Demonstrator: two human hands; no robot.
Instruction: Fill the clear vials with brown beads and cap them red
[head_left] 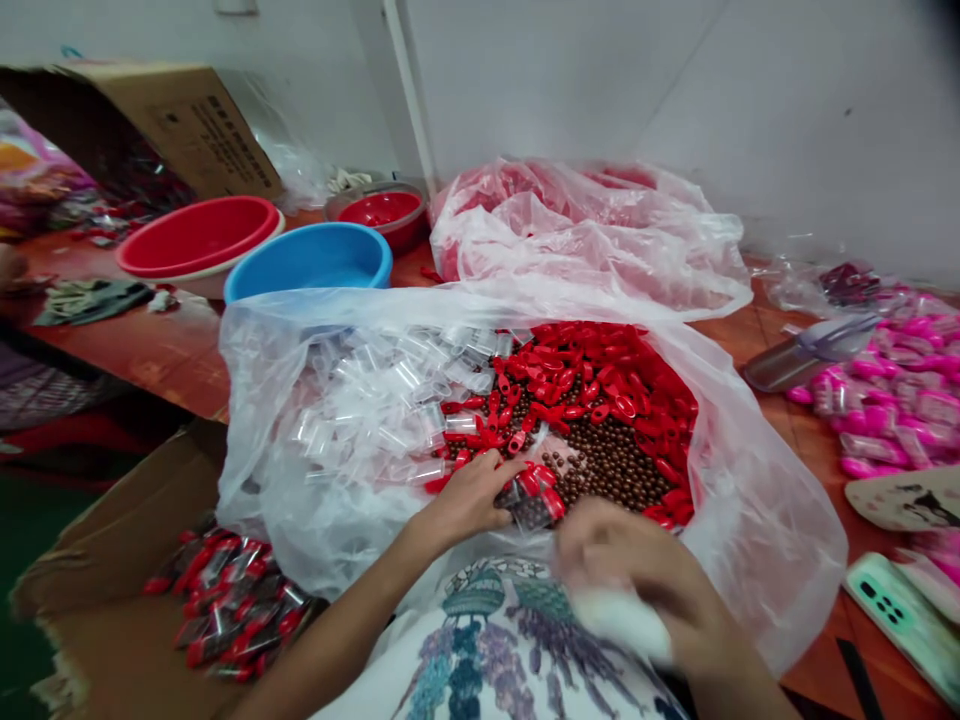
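Observation:
My left hand (474, 492) is closed around a few small clear tubes of brown balls with red caps (531, 503), its index finger and thumb on either side of them. Beside them, my right hand (626, 555) is smeared by motion, its fingers curled. A blurred white object (622, 622) shows under its palm; its kind is unclear. Before both hands lies a wide-open translucent plastic bag (757, 470). In it are empty clear tubes (375, 400) at left, loose brown balls (619, 460) in the middle right, and red caps (570, 370) behind and to the right.
A cardboard box (97, 610) at lower left holds capped, filled tubes (232, 600). Behind stand a blue basin (311, 262), a red basin (199, 238) and a bag of red pieces (585, 225). Pink pieces (892, 390) and a phone (900, 620) lie right. Another person's sleeve (45, 385) shows left.

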